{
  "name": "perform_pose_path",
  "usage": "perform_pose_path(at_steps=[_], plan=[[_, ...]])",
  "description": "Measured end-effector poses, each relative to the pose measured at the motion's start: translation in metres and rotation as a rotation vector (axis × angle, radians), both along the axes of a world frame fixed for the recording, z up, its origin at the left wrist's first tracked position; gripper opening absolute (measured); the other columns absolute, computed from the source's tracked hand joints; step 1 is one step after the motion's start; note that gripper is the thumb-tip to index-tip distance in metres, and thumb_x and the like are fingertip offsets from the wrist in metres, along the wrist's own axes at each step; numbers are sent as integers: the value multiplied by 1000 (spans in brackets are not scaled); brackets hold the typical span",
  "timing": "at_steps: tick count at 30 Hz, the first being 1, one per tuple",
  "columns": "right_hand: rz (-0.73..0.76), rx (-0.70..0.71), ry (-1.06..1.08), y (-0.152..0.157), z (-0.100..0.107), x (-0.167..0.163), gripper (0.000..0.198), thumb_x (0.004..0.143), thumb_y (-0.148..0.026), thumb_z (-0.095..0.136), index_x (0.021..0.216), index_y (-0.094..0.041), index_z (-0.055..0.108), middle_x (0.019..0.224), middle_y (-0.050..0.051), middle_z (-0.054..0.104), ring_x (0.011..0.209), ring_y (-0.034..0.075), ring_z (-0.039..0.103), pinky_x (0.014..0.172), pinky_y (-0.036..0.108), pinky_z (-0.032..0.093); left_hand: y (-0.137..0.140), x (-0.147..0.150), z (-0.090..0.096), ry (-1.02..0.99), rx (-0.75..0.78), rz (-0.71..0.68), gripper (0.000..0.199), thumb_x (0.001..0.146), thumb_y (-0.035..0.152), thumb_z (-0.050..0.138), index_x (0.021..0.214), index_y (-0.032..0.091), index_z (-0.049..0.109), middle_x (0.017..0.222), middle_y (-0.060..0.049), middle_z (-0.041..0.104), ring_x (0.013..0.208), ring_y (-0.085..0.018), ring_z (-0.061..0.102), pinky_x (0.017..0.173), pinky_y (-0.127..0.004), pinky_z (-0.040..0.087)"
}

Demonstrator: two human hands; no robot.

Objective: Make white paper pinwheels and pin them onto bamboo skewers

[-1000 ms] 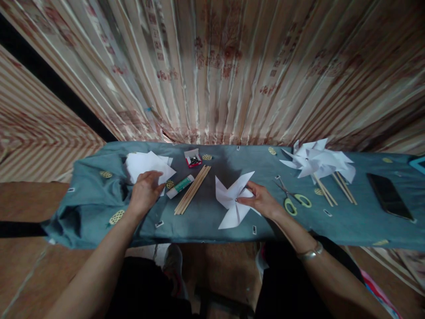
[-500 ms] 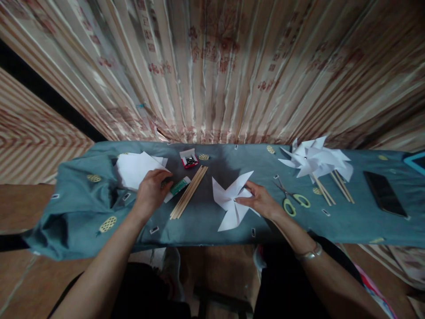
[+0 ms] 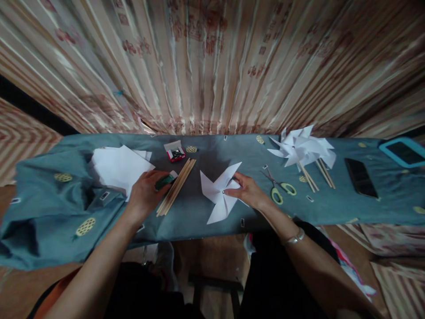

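Observation:
My left hand (image 3: 146,191) is closed round a small green and white box (image 3: 165,180), and the fingers hide part of it. Just right of it lies a bundle of several wooden sticks (image 3: 177,187), slanting across the cloth. My right hand (image 3: 247,190) pinches a white paper pinwheel (image 3: 218,208), with the thumb at the pin in its centre and the fingers behind a blade. Behind the sticks, an open red and white box (image 3: 175,153) holds small dark pieces. A stack of white paper sheets (image 3: 114,166) lies beyond my left hand.
Scissors with green handles (image 3: 278,189) lie open right of my right hand. Farther right are finished pinwheels (image 3: 307,148) on sticks, a black phone (image 3: 361,177) and a blue-framed tablet (image 3: 403,152). A green cloth (image 3: 199,228) covers the narrow table; a curtain (image 3: 199,79) hangs behind.
My left hand has closed over the green box, covering more of it, and the box sits nearer the sticks. My right hand still holds the pinwheel. The whole view has shifted.

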State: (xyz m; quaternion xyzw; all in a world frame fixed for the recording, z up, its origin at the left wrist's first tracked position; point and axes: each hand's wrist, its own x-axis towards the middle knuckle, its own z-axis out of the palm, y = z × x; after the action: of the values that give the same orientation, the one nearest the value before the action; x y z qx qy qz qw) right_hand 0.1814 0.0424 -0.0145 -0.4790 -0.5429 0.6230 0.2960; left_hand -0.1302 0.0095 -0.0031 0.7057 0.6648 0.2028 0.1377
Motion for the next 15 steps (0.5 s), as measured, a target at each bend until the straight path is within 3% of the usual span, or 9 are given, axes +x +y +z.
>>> perform_pose_path(at_steps=[7, 11, 15], plan=[[-2, 17, 0, -1, -2, -1, 46, 60, -23, 78, 103, -19, 62, 99, 4, 73, 93, 21, 69, 82, 33, 55, 0, -2, -3, 10, -15, 16, 35, 85, 26, 58, 117, 15, 67, 112, -11, 69, 104, -29, 65, 93, -41, 52], [-11, 1, 24, -1, -5, -1, 47, 60, -23, 79, 104, -20, 62, 102, 5, 74, 95, 22, 69, 83, 34, 56, 3, -2, -9, 5, 128, 5, 28, 85, 26, 59, 109, 17, 70, 107, -10, 70, 101, -27, 64, 90, -39, 53], [1, 1, 33, -2, -5, -1, 46, 62, -23, 78, 105, -20, 62, 100, 4, 74, 93, 21, 70, 82, 33, 57, 5, 13, -11, -5, 237, -125, 19, 89, 28, 55, 89, 22, 73, 95, -7, 69, 91, -23, 62, 84, -36, 52]])
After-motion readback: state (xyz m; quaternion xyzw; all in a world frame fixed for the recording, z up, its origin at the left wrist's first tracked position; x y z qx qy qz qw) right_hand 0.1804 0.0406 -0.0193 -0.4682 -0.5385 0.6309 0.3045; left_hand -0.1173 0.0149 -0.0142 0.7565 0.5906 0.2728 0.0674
